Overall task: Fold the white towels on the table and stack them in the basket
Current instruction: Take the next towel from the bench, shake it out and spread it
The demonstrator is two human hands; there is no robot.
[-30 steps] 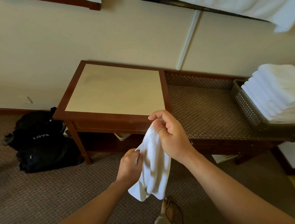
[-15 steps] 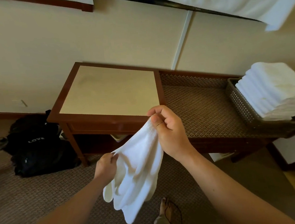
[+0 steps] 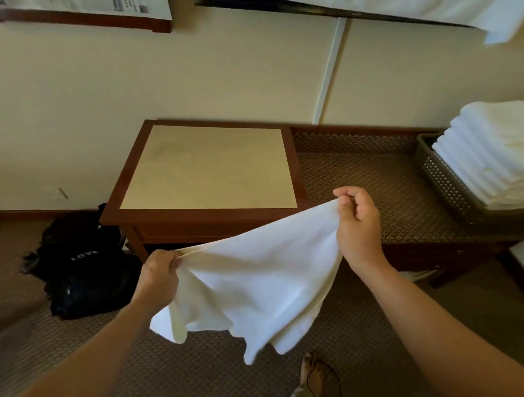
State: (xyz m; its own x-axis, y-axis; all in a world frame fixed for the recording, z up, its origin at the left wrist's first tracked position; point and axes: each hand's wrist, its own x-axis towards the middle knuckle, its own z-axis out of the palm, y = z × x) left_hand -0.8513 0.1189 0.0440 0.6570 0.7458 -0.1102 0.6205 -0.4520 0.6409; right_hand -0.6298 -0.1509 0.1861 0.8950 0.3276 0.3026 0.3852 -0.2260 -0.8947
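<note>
The person holds a white towel in the air in front of the body, stretched between the 2 hands. The left hand is closed in a fist on one end of the top edge, and the right hand pinches the other end between thumb and fingers, higher than the left. The towel's long axis therefore runs from the left hand up to the right hand, a slanted line, and the rest of the cloth hangs loose below it in soft folds, its lower corners pointing down toward the carpet. Beyond the hands stands the counter, a square of pale top in a dark wood frame; the towel's upper edge crosses in front of its near rim. To the right of the right hand and farther off, a brown perforated basket sits on a lower patterned bench surface and carries a stack of folded white towels rising above its rim. To the left of the left hand, a black bag lies on the carpet beside the counter's leg.
</note>
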